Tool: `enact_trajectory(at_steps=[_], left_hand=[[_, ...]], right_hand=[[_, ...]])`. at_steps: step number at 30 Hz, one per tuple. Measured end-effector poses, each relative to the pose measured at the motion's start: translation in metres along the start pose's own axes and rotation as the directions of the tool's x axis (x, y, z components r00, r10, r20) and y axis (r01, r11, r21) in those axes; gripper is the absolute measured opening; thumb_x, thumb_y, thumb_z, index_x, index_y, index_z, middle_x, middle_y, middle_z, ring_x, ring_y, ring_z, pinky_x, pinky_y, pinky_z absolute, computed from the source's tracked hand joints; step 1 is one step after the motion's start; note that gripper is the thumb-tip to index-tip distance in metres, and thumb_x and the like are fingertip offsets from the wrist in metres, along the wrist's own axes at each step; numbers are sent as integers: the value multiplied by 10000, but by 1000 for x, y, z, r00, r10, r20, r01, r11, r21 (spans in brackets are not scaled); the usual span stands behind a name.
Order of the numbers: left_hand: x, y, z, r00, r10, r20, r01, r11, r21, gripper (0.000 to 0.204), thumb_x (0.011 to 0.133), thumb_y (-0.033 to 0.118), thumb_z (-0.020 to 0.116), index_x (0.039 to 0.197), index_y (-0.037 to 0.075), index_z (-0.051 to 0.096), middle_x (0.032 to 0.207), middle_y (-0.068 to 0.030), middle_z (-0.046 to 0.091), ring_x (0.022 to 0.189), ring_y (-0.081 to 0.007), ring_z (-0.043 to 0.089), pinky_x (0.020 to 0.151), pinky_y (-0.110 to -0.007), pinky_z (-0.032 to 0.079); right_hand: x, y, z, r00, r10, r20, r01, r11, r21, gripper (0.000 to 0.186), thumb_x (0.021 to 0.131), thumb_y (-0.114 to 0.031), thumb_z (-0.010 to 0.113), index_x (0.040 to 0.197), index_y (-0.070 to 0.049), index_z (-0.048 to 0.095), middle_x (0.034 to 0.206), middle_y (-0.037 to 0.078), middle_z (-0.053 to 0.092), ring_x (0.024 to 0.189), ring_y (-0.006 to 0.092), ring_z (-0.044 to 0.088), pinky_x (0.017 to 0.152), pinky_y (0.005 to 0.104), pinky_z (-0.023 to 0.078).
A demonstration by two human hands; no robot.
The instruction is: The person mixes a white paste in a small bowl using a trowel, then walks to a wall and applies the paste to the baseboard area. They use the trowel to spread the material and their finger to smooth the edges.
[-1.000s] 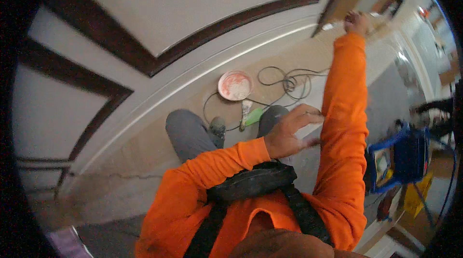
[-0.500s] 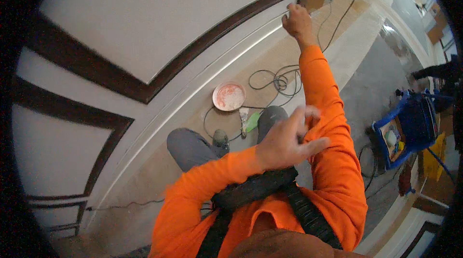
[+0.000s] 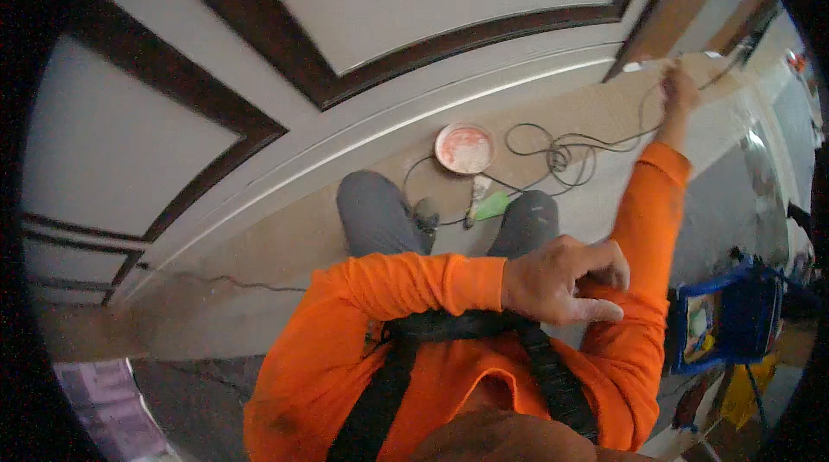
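Observation:
My left hand [image 3: 566, 281] is in front of my chest, beside the right sleeve [image 3: 635, 281]. Its fingers are curled, with a gap between them and the thumb, and nothing shows in it. Stretched out to the far right, my right hand [image 3: 680, 92] is near the foot of the wall and the black cable [image 3: 561, 155]. Motion blurs its fingers, so what they hold, if anything, cannot be made out. Past my knees stands a round tub [image 3: 466, 149] of pinkish-white paste. Close to it lie a stained, narrow-handled tool [image 3: 475, 199] and a flat green piece [image 3: 492, 205].
A white wall with dark brown moulding [image 3: 324, 91] runs along the far side, above a white baseboard [image 3: 414, 121]. Loops of cable lie on the tan floor covering [image 3: 250, 250]. At right is a blue container [image 3: 734, 319] with items inside, with something yellow [image 3: 747, 397] below it.
The view has swung, so the tub and cable sit further right in it. My right arm now points more to the right. The left hand's fingers have curled in more, beside the right sleeve.

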State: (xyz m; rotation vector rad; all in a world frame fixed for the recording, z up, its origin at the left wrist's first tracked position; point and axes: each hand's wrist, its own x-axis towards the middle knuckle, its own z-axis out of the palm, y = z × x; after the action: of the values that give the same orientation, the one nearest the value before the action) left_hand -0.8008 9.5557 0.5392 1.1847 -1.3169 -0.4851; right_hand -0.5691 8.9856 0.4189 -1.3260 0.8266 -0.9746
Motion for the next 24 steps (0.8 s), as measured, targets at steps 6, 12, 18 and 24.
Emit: enact_trajectory(at_steps=[6,12,18,24], left_hand=[[-6,-74,29,956,174,-235,-186,982,-32,300,853,87,744,1129,46,636,1214,-155,644,1151,-308,635,982,-398,495],[-11,-4,7,933,-200,300,291,908,-302,309,983,326,662,1097,41,627,938,-146,704,924,-305,693,809,-403,528],[22,-1,12,969,112,-220,-98,992,76,457,838,478,762,957,46,673,813,-157,693,765,-383,678,709,-473,540],[81,-45,59,990,139,-34,-112,899,423,407,819,442,745,916,47,716,824,-171,715,836,-383,705,765,-473,551]], right_hand=[[-4,-49,-29,995,34,-91,-8,962,272,383,948,-330,623,1252,-103,672,1156,92,716,999,309,702,854,429,557],[-33,-116,-74,916,-349,-198,235,866,-442,419,992,-365,577,1322,-108,597,1272,111,675,1054,337,685,833,441,556],[-79,-106,0,699,-457,551,576,-98,-812,453,1004,-327,581,1385,-86,536,1346,90,644,1144,364,642,908,482,542],[-104,-16,29,290,-188,938,846,-408,-343,333,922,-119,605,1249,-69,564,1146,194,643,1163,419,600,942,537,520]])
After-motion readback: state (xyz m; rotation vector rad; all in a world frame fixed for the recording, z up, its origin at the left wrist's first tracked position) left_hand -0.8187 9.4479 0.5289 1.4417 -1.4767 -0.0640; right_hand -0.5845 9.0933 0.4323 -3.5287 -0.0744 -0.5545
